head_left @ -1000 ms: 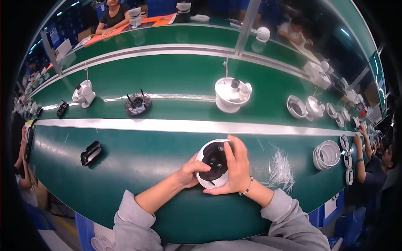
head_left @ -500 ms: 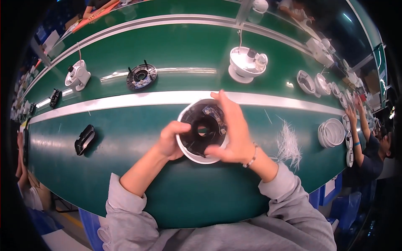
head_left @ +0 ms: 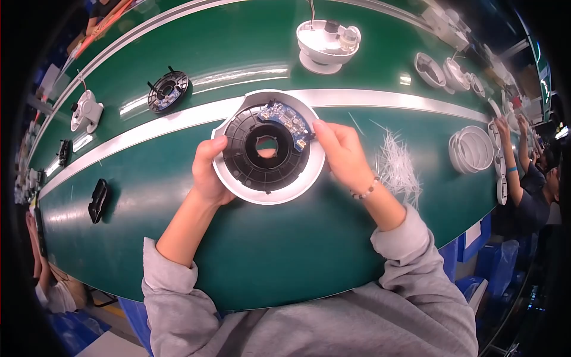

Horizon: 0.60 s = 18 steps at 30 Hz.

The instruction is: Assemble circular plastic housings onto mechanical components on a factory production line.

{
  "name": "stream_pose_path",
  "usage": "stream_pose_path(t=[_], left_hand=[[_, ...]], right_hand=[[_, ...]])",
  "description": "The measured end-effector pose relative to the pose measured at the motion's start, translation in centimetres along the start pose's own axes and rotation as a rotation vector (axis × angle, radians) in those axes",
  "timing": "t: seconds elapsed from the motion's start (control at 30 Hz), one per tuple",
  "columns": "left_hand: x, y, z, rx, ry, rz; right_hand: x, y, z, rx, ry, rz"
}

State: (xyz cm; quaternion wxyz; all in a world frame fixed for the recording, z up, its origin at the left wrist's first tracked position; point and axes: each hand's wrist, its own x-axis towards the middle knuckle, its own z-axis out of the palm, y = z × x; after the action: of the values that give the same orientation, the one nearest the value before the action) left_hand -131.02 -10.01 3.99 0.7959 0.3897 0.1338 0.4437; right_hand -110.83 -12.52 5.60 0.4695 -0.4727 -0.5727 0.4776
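Note:
Between my hands, above the green table, is a round white housing (head_left: 267,194) with a notch at its upper left. Inside it sits a black ring-shaped part (head_left: 244,160) with a hole in the middle. A blue circuit board (head_left: 286,122) lies on the ring's upper right. My left hand (head_left: 209,172) grips the housing's left rim, thumb on top and fingers underneath. At the right rim, my right hand (head_left: 342,152) holds the housing between thumb and fingers, the thumb close to the board's end. The fingertips of both hands are hidden beneath the housing.
A heap of thin clear strips (head_left: 398,166) lies to the right, beside stacked white rings (head_left: 471,150). Black part (head_left: 99,201) rests at left. Beyond the white divider stand another black ring (head_left: 168,90) and white assemblies (head_left: 327,47). Co-worker's arms (head_left: 510,154) reach in at right.
My right hand has moved from across the top of the housing to its right rim, uncovering the circuit board. The housing has turned to face me more fully. The whole view has shifted.

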Motion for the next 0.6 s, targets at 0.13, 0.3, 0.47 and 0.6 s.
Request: stream_pose_path(t=[0.13,0.3,0.47,0.6], left_hand=[[-0.1,-0.8,-0.2,-0.004,-0.038,-0.009],[0.0,-1.7,0.2,-0.053,-0.114,0.011],[-0.3,-2.3,0.2,-0.120,0.009,0.020],[-0.4,-2.3,0.1,-0.065,0.108,0.101]], right_hand=[[-0.7,0.2,-0.7,0.040,-0.016,0.055],[-1.6,1.4,-0.8,0.130,-0.041,0.069],[-1.8,1.2,-0.3,0.189,-0.032,0.086],[-1.9,2.5,0.7,0.328,-0.153,-0.003]])
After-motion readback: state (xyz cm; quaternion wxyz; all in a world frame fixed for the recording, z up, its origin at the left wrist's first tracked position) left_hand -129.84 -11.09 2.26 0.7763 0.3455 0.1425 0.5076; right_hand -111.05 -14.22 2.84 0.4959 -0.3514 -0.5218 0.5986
